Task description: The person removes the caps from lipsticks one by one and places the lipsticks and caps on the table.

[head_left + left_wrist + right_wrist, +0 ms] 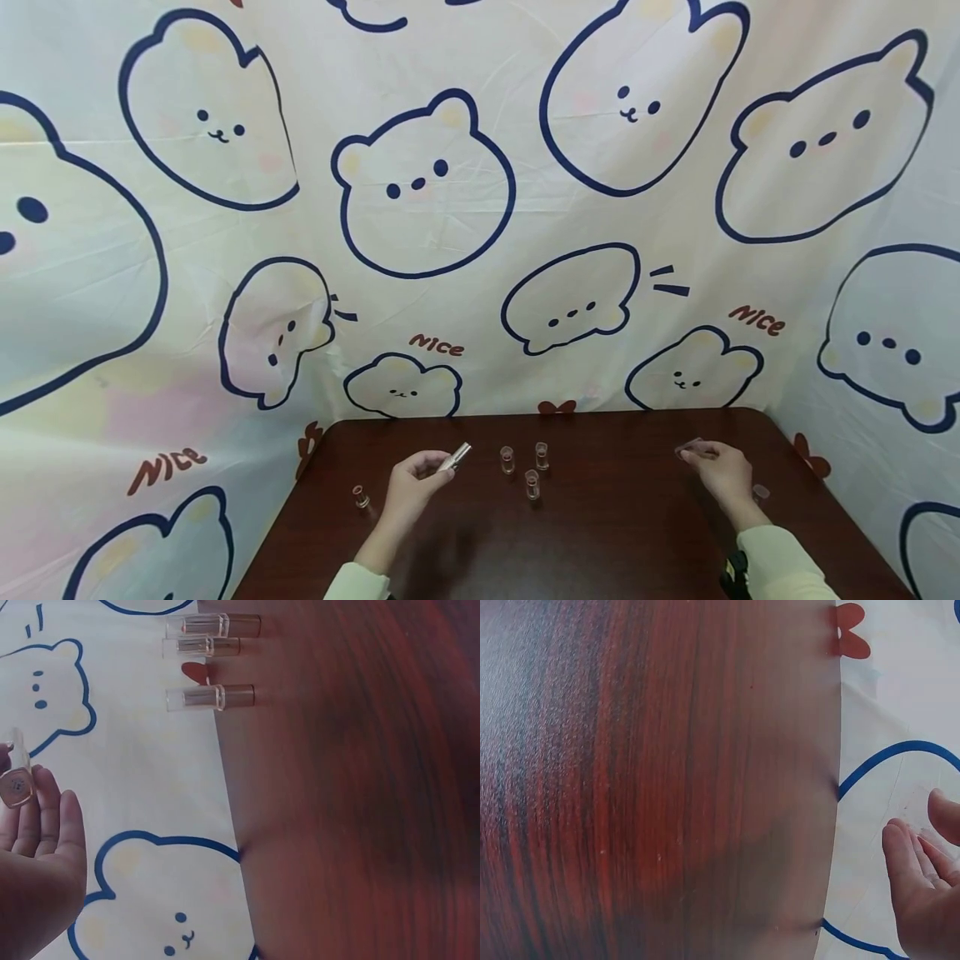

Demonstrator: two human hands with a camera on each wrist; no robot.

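My left hand (416, 487) is raised over the left part of the table, pinching a lipstick (455, 457) between thumb and fingers. In the left wrist view the lipstick's squared base (16, 787) faces the camera. Right of this hand, three clear-capped lipsticks (532, 485) stand upright close together. Another lipstick (361, 497) stands alone on the left side. Over at the far right, my right hand (722, 475) pinches a thin, see-through piece (687, 447) at its fingertips; I cannot tell its kind. In the right wrist view, that hand (922, 877) shows at the right edge.
A small clear round piece (761, 492) lies on the table beside my right wrist. The dark wood table (600, 533) ends against a cream cloth (480, 308) printed with bear faces, which hangs behind it and along both sides.
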